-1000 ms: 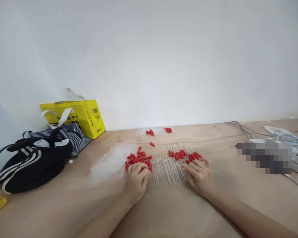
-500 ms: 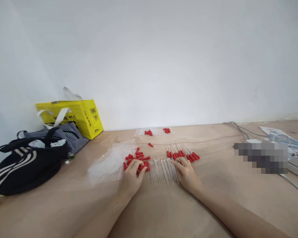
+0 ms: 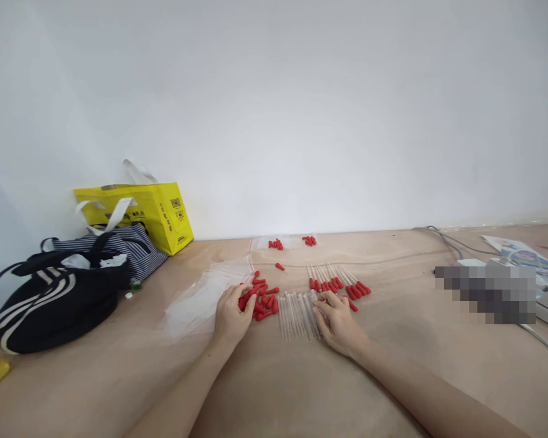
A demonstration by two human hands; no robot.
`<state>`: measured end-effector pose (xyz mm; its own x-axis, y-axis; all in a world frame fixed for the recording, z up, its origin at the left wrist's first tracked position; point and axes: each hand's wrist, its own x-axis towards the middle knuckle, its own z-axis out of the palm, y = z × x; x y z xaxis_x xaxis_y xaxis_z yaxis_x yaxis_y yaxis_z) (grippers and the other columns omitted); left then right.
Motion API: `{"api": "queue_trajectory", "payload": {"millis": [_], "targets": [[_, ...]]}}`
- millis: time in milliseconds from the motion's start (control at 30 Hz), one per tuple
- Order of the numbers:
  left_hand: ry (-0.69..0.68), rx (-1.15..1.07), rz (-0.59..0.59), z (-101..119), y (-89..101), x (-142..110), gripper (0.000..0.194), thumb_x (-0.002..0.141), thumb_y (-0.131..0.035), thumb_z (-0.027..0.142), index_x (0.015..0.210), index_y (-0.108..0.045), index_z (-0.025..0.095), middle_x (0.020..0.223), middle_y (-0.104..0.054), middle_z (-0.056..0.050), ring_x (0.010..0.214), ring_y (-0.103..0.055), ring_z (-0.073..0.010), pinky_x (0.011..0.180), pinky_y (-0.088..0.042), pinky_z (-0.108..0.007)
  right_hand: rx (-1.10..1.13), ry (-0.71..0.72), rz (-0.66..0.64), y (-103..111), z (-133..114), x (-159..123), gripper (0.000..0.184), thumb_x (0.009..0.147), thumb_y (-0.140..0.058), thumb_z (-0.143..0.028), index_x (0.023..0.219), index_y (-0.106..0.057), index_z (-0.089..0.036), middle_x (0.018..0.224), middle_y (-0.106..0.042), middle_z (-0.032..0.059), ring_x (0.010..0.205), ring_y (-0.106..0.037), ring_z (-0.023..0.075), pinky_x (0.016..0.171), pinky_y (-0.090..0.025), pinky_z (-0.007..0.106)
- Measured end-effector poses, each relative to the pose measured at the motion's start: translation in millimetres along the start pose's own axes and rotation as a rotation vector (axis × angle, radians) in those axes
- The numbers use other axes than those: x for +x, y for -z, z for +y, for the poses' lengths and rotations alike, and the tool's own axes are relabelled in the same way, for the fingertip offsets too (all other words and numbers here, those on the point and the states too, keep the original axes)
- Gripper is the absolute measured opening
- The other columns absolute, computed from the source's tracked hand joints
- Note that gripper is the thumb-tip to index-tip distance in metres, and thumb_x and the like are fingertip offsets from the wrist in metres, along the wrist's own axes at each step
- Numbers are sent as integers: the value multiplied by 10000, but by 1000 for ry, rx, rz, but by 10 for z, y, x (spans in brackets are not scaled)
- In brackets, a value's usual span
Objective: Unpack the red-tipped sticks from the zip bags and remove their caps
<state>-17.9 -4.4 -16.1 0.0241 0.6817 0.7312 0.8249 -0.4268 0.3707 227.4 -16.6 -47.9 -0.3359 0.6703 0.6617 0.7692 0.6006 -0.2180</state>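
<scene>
My left hand [image 3: 232,313] curls over the left side of a pile of red rubber bulbs [image 3: 270,303], thumb and fingers closing around bulbs there. Just right of the pile lies a row of thin clear tubes [image 3: 295,316], side by side. My right hand [image 3: 340,322] has its fingers bent down at the row's right end, closed on a tube; the fingertips partly hide it. A red bulb [image 3: 352,305] pokes out from behind this hand, and I cannot tell if it is held. Beyond lie several tubes fitted with red bulbs, like droppers [image 3: 333,283].
Clear plastic bags [image 3: 196,301] lie fanned out left of the pile. At the wall is a filled bag [image 3: 292,242] with red bulbs. A yellow bag [image 3: 176,222] and a black bag [image 3: 68,304] stand left. Cables [image 3: 447,240] and a blurred dark object [image 3: 488,292] are on the right.
My left hand has shifted left across the bulb pile, uncovering bulbs on its right side. My right hand has moved slightly down, and a red bulb now shows beside it. The view has shifted a little.
</scene>
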Motion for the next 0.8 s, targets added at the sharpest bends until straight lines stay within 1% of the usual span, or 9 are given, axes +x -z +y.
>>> {"api": "queue_trajectory", "payload": {"millis": [167, 233, 333, 400, 467, 533, 633, 700, 800], "targets": [[10, 193, -9, -38, -16, 5, 117, 724, -544, 244, 828, -572, 199, 795, -612, -38, 762, -537, -226, 671, -430, -364, -5, -15, 12, 56, -46, -2, 234, 857, -380, -206, 858, -613, -188, 824, -541, 34, 733, -494, 126, 680, -277, 284], [0, 230, 8, -8, -7, -9, 137, 729, -550, 260, 851, -578, 203, 840, -602, -53, 811, -518, -248, 686, -416, -381, -11, -19, 59, 87, -42, 12, 237, 855, -390, -209, 843, -625, -193, 813, -556, 31, 745, -499, 126, 703, -265, 293], [-97, 195, 13, 98, 16, -41, 149, 747, -537, 259, 883, -576, 212, 906, -584, -61, 873, -500, -248, 741, -399, -391, -89, -54, 172, 140, 54, 53, 229, 845, -421, -232, 817, -646, -208, 801, -579, 30, 764, -506, 137, 731, -247, 311], [-173, 144, -15, 178, 27, -62, 136, 757, -527, 246, 880, -575, 215, 928, -574, -57, 897, -497, -234, 774, -392, -386, -191, -137, 231, 177, 198, 82, 215, 828, -444, -254, 815, -656, -217, 820, -593, 37, 776, -508, 156, 729, -245, 321], [-223, 100, -58, 234, 29, -77, 112, 769, -514, 232, 858, -579, 213, 923, -568, -51, 909, -496, -222, 790, -391, -379, -291, -282, 248, 216, 388, 102, 217, 813, -450, -273, 836, -659, -218, 860, -602, 56, 785, -510, 181, 716, -254, 334], [-252, 72, -89, 254, 24, -82, 91, 774, -508, 220, 820, -585, 209, 899, -565, -46, 911, -497, -215, 793, -392, -374, -339, -466, 183, 257, 586, 109, 254, 806, -433, -301, 885, -654, -204, 915, -604, 89, 834, -512, 217, 717, -267, 356], [-266, 58, -97, 239, 15, -79, 84, 775, -506, 206, 774, -590, 208, 881, -559, -43, 906, -500, -209, 792, -393, -374, -314, -742, -34, 316, 809, 105, 317, 794, -409, -346, 955, -642, -203, 984, -604, 121, 925, -508, 269, 756, -287, 406], [-262, 56, -93, 223, 12, -77, 89, 774, -505, 199, 765, -592, 209, 883, -558, -42, 904, -500, -207, 793, -392, -376, -277, -828, -124, 337, 883, 101, 328, 790, -397, -364, 950, -647, -222, 965, -622, 110, 933, -520, 284, 776, -297, 432], [-258, 57, -104, 210, 11, -80, 93, 772, -506, 195, 753, -595, 211, 878, -558, -39, 901, -498, -206, 790, -392, -376, -236, -871, -170, 336, 913, 104, 322, 785, -393, -389, 898, -664, -258, 884, -652, 78, 880, -558, 281, 780, -315, 449]]}}
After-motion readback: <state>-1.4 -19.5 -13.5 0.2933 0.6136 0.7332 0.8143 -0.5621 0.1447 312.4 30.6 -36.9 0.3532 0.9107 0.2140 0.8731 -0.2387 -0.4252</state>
